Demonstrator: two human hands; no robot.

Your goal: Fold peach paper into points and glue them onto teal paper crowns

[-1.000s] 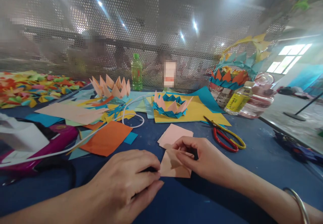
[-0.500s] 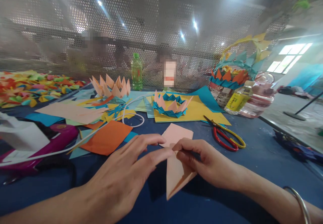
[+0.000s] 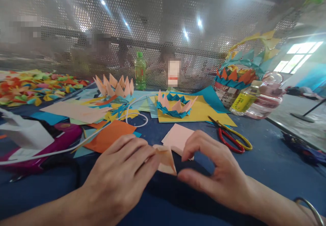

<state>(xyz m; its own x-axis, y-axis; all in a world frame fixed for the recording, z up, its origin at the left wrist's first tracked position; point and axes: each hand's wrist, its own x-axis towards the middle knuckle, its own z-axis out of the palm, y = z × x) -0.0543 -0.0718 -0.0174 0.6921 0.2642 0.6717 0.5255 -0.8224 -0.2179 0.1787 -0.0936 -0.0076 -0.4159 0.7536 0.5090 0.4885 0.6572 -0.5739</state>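
Note:
My left hand pinches a small folded peach paper piece at its left end, just above the blue table. My right hand hovers right beside the piece with thumb and fingers curved apart, its thumb tip near the paper's lower corner; nothing is gripped in it. A flat peach paper square lies just behind the two hands.
Red-and-yellow scissors lie to the right. An orange sheet, a white cord and a magenta tool lie left. Paper lotus flowers, a yellow sheet, bottles and a paper basket stand farther back before a perforated screen.
The peach piece was turned and passed from my right hand's pinch to my left hand's fingers. My right hand let go and opened beside it.

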